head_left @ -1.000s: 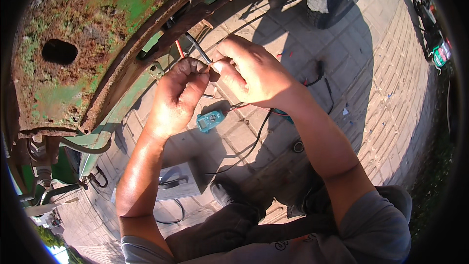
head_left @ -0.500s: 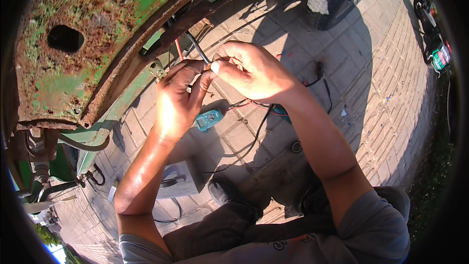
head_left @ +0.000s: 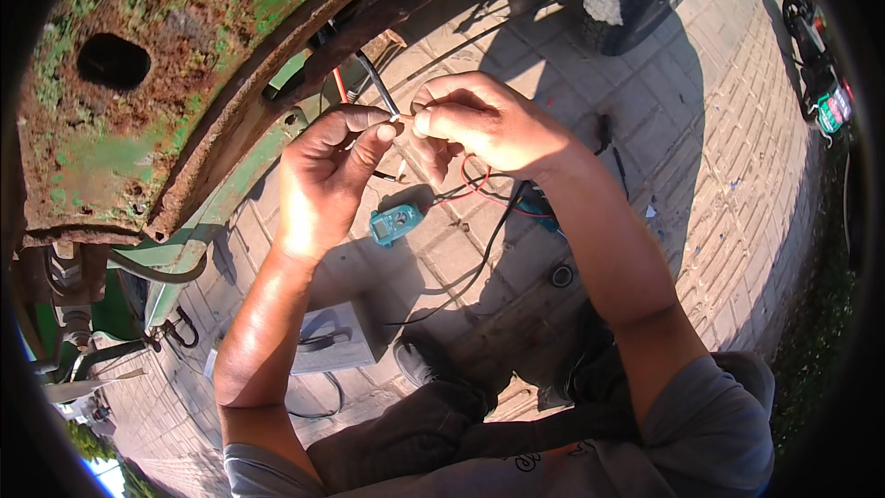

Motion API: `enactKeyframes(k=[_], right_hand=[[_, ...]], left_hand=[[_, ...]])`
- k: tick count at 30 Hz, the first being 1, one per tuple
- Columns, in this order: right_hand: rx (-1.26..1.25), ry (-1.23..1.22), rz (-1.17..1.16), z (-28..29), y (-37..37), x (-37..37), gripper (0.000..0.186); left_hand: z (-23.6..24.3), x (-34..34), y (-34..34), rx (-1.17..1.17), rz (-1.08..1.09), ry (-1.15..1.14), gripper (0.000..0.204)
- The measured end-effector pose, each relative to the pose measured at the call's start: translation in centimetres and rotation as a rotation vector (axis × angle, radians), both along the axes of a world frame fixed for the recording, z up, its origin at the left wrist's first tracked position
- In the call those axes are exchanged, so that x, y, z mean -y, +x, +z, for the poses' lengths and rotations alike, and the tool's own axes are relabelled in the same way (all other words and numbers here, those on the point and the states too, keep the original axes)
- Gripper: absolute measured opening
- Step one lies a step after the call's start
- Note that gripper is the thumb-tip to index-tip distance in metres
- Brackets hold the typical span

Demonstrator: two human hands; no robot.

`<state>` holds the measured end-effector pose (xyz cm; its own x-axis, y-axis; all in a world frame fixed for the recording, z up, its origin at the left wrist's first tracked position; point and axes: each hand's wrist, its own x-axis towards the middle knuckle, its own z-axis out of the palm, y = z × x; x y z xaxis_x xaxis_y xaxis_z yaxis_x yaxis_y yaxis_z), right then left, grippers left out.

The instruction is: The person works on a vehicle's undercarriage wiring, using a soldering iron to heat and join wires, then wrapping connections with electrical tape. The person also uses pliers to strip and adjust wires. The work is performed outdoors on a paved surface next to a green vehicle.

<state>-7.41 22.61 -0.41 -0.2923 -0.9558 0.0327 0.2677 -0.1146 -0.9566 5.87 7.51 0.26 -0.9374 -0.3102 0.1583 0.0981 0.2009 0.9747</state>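
A black cable point(head_left: 376, 81) comes down from under the rusty green metal frame point(head_left: 198, 55), and its stripped, coppery end lies between my hands. My left hand point(head_left: 323, 166) is closed, thumb and forefinger pinching the cable just at that end. From the other side, my right hand point(head_left: 489, 124) pinches the bare wire tip with thumb and forefinger, its other fingers curled. A red cable point(head_left: 340, 83) hangs beside the black one, behind my left fingers. Below my hands, a thin dark lead with a pale tip point(head_left: 401, 171) shows.
On the paving lie a teal multimeter point(head_left: 396, 224) with red and black leads, a second teal tool point(head_left: 544, 207) partly behind my right forearm, and a dark ring point(head_left: 561, 275). A grey box point(head_left: 346, 341) stands near my shoe. A tyre point(head_left: 636, 0) stands at the far side.
My fingertips have moved slightly apart, baring more of the stripped cable end. My left hand shifted a little left and down. The pale-tipped lead below has come into sight.
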Motion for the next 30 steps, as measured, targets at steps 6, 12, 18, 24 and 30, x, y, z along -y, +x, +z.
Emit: enactKeyframes(k=[6,12,18,24,30], right_hand=[[-0.188,0.171,-0.067,1.2,-0.1,-0.8,0.015],[-0.801,-0.203,-0.564,-0.9,1.6,-0.1,0.025],[-0.974,-0.228,-0.604,-0.8,1.4,0.2,0.012],[-0.853,-0.224,-0.579,-0.9,1.1,-0.1,0.015],[-0.865,-0.363,-0.596,-1.0,0.6,0.2,0.014]], left_hand=[[0.0,-0.2,0.0,-0.014,0.022,-0.189,0.011],[-0.4,-0.4,-0.5,-0.084,0.039,-0.396,0.010],[0.0,0.0,-0.5,-0.070,-0.006,-0.299,0.010],[1.0,1.0,0.6,-0.007,-0.005,-0.788,0.054],[0.4,1.5,1.0,-0.050,0.067,-1.087,0.031]])
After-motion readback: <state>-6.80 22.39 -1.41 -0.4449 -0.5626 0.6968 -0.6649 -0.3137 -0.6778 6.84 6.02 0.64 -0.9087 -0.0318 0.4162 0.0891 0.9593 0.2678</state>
